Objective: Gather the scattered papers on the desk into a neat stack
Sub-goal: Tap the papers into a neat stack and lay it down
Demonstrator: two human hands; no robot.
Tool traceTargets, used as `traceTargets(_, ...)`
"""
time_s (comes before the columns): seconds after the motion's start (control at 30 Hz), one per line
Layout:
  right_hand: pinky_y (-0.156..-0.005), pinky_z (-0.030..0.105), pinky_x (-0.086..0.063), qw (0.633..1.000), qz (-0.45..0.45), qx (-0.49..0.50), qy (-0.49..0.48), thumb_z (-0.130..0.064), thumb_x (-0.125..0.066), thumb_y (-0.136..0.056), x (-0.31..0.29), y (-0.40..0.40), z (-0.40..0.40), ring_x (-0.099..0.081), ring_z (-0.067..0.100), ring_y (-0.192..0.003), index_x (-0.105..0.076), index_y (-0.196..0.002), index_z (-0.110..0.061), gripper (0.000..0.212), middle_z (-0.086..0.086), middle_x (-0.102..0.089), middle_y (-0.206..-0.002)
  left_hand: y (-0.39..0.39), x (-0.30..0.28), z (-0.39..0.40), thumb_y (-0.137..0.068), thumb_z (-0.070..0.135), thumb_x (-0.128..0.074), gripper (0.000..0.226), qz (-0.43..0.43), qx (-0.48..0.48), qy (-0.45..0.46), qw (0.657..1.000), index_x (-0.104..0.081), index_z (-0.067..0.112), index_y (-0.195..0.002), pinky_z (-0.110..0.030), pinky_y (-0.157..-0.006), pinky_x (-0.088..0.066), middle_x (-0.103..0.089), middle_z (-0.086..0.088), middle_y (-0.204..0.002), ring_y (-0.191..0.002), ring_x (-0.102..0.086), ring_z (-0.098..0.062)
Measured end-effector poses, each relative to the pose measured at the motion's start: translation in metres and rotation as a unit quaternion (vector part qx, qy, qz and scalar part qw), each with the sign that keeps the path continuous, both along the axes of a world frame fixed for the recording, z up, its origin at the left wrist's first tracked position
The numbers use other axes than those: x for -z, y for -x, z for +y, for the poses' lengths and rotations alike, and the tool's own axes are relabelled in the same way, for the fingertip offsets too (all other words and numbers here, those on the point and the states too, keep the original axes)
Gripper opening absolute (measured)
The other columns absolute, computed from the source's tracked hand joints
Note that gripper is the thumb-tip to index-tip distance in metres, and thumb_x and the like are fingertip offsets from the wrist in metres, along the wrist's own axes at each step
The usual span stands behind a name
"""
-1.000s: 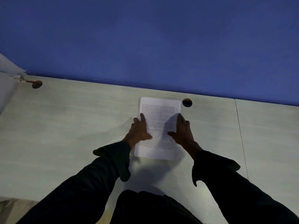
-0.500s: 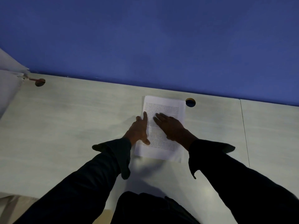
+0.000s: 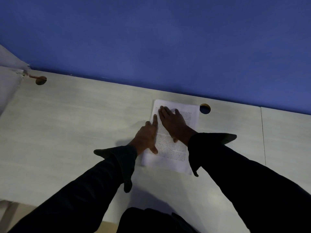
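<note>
A stack of white printed papers [image 3: 175, 155] lies on the pale desk [image 3: 75, 123], close to the blue wall. My left hand [image 3: 147, 136] rests along the stack's left edge, index finger straight and thumb on the page. My right hand [image 3: 173, 123] lies flat on the top sheet with fingers spread and reaching toward the far left corner. Both hands press on the paper and grip nothing.
A round cable hole [image 3: 205, 108] sits just right of the stack, another cable hole [image 3: 40, 80] at the far left. A white panel [image 3: 8, 78] stands at the left edge. A seam [image 3: 262, 135] divides the desk on the right.
My right hand has slid from the stack's right edge across the top sheet toward its far left corner. My left hand has stayed on the left edge.
</note>
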State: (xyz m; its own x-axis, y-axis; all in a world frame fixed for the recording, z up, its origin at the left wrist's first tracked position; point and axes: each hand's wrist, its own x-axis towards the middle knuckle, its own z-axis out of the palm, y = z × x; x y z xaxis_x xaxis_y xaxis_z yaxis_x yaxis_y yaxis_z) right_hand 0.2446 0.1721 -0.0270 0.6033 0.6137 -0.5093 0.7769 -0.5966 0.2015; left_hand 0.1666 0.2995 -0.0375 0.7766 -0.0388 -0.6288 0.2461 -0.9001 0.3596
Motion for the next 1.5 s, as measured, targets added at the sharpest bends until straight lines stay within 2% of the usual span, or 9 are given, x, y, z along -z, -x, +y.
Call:
traceTargets(0.23, -0.125, 0.058, -0.019, 0.999, -0.043, -0.008, -0.003, -0.032, -0.057, -0.102, 0.004, -0.018, 0.010, -0.006, 0.035, -0.160, 0.001, -0.162, 0.001, 0.090, 0.021, 0.002, -0.172, -0.001, -0.012, -0.012, -0.052, 0.034, -0.100, 0.164, 0.005, 0.002, -0.037, 0.999, 0.022, 0.011, -0.157, -0.045, -0.104, -0.049, -0.040, -0.026, -0.143, -0.120, -0.058, -0.039)
traceTargets(0.4, -0.128, 0.054, -0.015, 0.982, -0.019, 0.169, -0.085, -0.029, -0.082, -0.086, 0.004, 0.012, -0.018, 0.000, 0.040, -0.159, 0.007, -0.161, 0.004, 0.121, 0.024, 0.003, -0.171, -0.002, -0.018, -0.021, -0.055, 0.028, -0.100, 0.159, 0.022, -0.039, -0.032, 0.998, 0.021, 0.010, -0.158, -0.045, -0.109, -0.046, -0.037, -0.026, -0.148, -0.127, -0.054, -0.039)
traceTargets(0.6, -0.126, 0.049, -0.024, 0.915, 0.078, 0.371, -0.136, -0.059, -0.092, -0.062, 0.009, 0.017, -0.069, -0.007, 0.044, -0.158, 0.003, -0.158, 0.012, 0.152, 0.032, -0.001, -0.168, -0.002, -0.012, -0.020, -0.069, 0.019, -0.092, 0.143, 0.026, -0.100, 0.010, 0.995, 0.019, 0.013, -0.159, -0.042, -0.097, -0.051, -0.035, -0.028, -0.146, -0.123, -0.054, -0.041)
traceTargets(0.7, -0.126, 0.053, -0.018, 0.927, 0.069, 0.356, -0.096, -0.076, -0.086, -0.052, 0.010, 0.004, -0.077, -0.010, 0.040, -0.158, 0.002, -0.159, 0.011, 0.164, 0.029, -0.005, -0.169, -0.003, -0.014, -0.022, -0.050, 0.022, -0.101, 0.166, 0.035, -0.065, -0.021, 0.997, 0.027, 0.011, -0.156, -0.041, -0.102, -0.049, -0.034, -0.027, -0.146, -0.121, -0.055, -0.039)
traceTargets(0.97, -0.121, 0.067, -0.004, 0.951, 0.033, 0.306, 0.004, -0.097, -0.070, -0.038, 0.004, -0.016, -0.079, 0.009, 0.038, -0.159, 0.015, -0.158, 0.007, 0.180, 0.024, 0.008, -0.170, -0.004, -0.005, -0.023, -0.043, 0.027, -0.104, 0.173, 0.039, -0.045, -0.060, 0.996, 0.027, 0.012, -0.156, -0.043, -0.104, -0.048, -0.037, -0.026, -0.145, -0.120, -0.056, -0.038)
traceTargets(1.1, -0.128, 0.057, -0.004, 0.965, -0.043, 0.208, -0.151, -0.078, -0.071, -0.073, 0.016, 0.017, -0.081, 0.004, 0.034, -0.160, 0.004, -0.162, 0.002, 0.141, 0.021, 0.004, -0.172, -0.003, -0.006, -0.023, -0.044, 0.026, -0.103, 0.173, 0.037, -0.038, -0.058, 0.997, 0.030, 0.010, -0.154, -0.045, -0.102, -0.050, -0.037, -0.030, -0.143, -0.118, -0.056, -0.040)
traceTargets(1.17, -0.129, 0.053, -0.014, 0.926, -0.069, 0.201, -0.312, -0.055, -0.055, -0.099, 0.034, 0.055, -0.079, -0.007, 0.031, -0.160, -0.012, -0.163, 0.000, 0.095, 0.018, -0.010, -0.172, -0.003, -0.006, -0.023, -0.044, 0.027, -0.103, 0.173, 0.039, -0.040, -0.049, 0.997, 0.030, 0.011, -0.154, -0.047, -0.104, -0.049, -0.036, -0.030, -0.145, -0.120, -0.056, -0.041)
traceTargets(1.23, -0.128, 0.051, -0.019, 0.882, -0.089, 0.229, -0.401, -0.039, -0.044, -0.108, 0.052, 0.091, -0.074, -0.014, 0.029, -0.160, -0.021, -0.162, -0.001, 0.070, 0.016, -0.019, -0.171, -0.002, -0.005, -0.023, -0.044, 0.029, -0.103, 0.173, 0.030, -0.030, -0.062, 0.997, 0.028, 0.010, -0.155, -0.047, -0.103, -0.049, -0.037, -0.030, -0.145, -0.120, -0.057, -0.041)
traceTargets(1.5, -0.128, 0.052, -0.016, 0.899, -0.090, 0.205, -0.375, -0.043, -0.043, -0.107, 0.083, 0.167, -0.103, -0.009, 0.029, -0.161, -0.019, -0.162, 0.001, 0.074, 0.018, -0.014, -0.171, -0.002, 0.005, -0.018, -0.046, 0.034, -0.102, 0.170, 0.014, -0.003, -0.067, 0.998, 0.025, 0.007, -0.156, -0.046, -0.106, -0.046, -0.039, -0.029, -0.146, -0.127, -0.052, -0.040)
